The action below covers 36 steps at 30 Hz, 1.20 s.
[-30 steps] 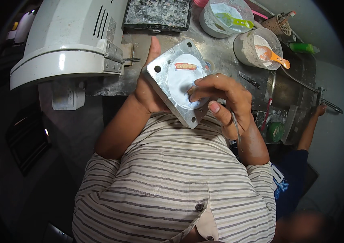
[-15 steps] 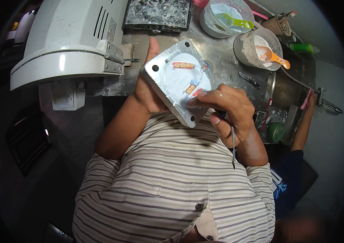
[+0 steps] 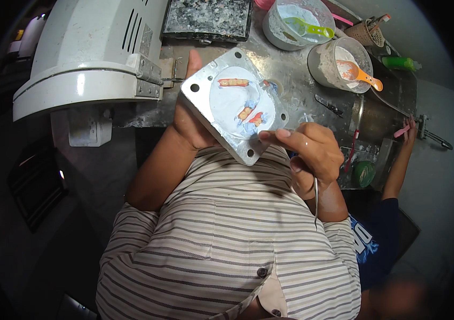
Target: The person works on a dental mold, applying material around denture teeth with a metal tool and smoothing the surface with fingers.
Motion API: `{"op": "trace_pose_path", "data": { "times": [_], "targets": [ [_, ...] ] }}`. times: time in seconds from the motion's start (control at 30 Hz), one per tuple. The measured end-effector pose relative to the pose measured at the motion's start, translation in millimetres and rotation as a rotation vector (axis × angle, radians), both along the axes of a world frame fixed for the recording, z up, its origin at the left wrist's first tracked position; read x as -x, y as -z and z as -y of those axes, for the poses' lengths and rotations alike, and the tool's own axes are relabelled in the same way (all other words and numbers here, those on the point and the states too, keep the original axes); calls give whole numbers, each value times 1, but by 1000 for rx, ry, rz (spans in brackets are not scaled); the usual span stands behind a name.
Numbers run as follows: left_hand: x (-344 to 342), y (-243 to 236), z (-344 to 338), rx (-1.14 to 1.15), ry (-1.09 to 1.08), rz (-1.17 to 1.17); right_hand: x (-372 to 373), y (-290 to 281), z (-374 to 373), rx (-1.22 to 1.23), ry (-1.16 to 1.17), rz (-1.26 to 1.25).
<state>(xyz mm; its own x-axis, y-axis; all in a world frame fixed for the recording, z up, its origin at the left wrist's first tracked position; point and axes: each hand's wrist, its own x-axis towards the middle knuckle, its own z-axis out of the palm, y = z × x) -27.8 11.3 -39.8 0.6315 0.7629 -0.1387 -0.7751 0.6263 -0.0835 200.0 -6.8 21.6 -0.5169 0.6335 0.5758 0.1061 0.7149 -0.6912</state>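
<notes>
Left hand (image 3: 192, 125) clasps the metal flask (image 3: 199, 97) — right hand (image 3: 318, 150), fingers curled, holds a thin tool (image 3: 316, 202)

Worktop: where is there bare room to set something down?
Bare, stained worktop shows between the black slab, green-scoop tub and orange-scoop tub, beyond the metal block. Crowded: far right, tubs and woven basket; far left, white machine.

I get fisheye view: black corners, bowed edges. Bench (image 3: 294, 80) fairly bright, far left dim. Glare on metal block (image 3: 204, 101), sheen on white casing (image 3: 88, 53). Co-worker's head (image 3: 404, 298) blurred.
</notes>
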Motion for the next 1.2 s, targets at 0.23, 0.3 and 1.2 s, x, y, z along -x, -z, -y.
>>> {"op": "trace_pose_path", "data": {
  "times": [0.23, 0.3, 1.2],
  "targets": [
    [1, 3, -3, -48, 12, 61, 8, 5, -6, 49, 65, -2],
    [0, 2, -3, -45, 27, 78, 6, 3, -6, 69, 77, -36],
    [-16, -44, 10, -436, -524, -597, -5, 2, 1, 429, 346, -340]
  ]
}}
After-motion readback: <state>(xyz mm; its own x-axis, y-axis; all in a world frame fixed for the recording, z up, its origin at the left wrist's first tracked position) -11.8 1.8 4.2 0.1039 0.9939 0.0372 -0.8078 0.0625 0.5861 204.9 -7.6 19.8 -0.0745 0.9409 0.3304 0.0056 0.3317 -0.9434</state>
